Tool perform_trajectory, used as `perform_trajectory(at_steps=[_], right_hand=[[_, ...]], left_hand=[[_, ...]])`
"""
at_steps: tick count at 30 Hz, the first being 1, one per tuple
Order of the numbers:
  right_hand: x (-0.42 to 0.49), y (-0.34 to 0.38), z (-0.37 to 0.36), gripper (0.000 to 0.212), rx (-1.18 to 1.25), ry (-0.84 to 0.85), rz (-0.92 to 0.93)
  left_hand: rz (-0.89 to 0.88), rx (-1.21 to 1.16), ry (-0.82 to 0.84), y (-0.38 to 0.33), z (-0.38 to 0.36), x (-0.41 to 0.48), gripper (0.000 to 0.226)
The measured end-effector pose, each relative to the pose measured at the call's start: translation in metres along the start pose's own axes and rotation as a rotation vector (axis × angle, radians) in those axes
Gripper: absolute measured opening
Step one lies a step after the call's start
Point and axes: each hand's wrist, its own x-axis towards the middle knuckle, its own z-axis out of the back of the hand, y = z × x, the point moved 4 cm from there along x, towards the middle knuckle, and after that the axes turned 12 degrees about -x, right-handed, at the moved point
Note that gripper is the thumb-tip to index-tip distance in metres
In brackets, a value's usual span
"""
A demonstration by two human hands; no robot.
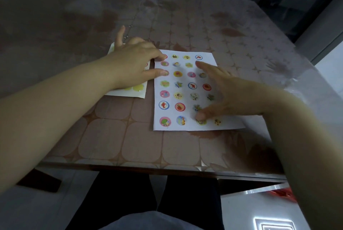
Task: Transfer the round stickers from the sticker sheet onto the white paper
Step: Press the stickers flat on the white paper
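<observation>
Two bare hands work over a patterned table (115,136). Left hand (130,62) lies flat, fingers spread, across the sticker sheet (128,91) and the white paper's (187,127) left edge. Right hand (222,92), fingers wide, presses its thumb on a round sticker (201,122) in the paper's bottom row.

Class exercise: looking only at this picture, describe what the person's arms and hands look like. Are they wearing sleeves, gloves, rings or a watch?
Both arms are bare from the picture's edge to the wrist, with no sleeve in view. The left hand and right hand are ungloved. No ring, watch or bracelet shows on either, though the right hand is blurred. The fingernails look short and unpainted. Dark trousers cover the lap below.
</observation>
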Motion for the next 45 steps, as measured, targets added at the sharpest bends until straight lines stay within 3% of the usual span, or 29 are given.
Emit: perform_trajectory(at_steps=[8, 17, 32, 35, 38, 42, 45], right_hand=[[0.004, 0.004, 0.002, 0.129, -0.086, 0.053, -0.002], [-0.012, -0.019, 0.012, 0.115, 0.218, -0.044, 0.093], [0.001, -0.013, 0.009, 0.140, -0.082, 0.085, -0.033], [0.001, -0.022, 0.004, 0.133, -0.066, 0.085, -0.004], [-0.006, -0.028, 0.005, 0.120, 0.177, 0.036, 0.053], [-0.008, -0.031, 0.016, 0.076, 0.439, -0.115, 0.085], [-0.004, -0.033, 0.010, 0.095, 0.380, -0.110, 0.017]], left_hand=[[0.004, -0.030, -0.003, -0.003, 0.001, -0.002, 0.045], [0.012, -0.047, -0.002, -0.004, 0.002, -0.002, 0.048], [0.002, -0.030, 0.002, -0.001, 0.000, -0.002, 0.049], [0.004, -0.028, 0.012, -0.002, -0.001, -0.002, 0.052], [-0.001, -0.022, 0.007, -0.001, 0.000, -0.002, 0.050], [0.005, -0.015, 0.017, -0.002, 0.000, -0.002, 0.051], [0.001, -0.013, 0.014, -0.002, 0.000, -0.002, 0.053]])
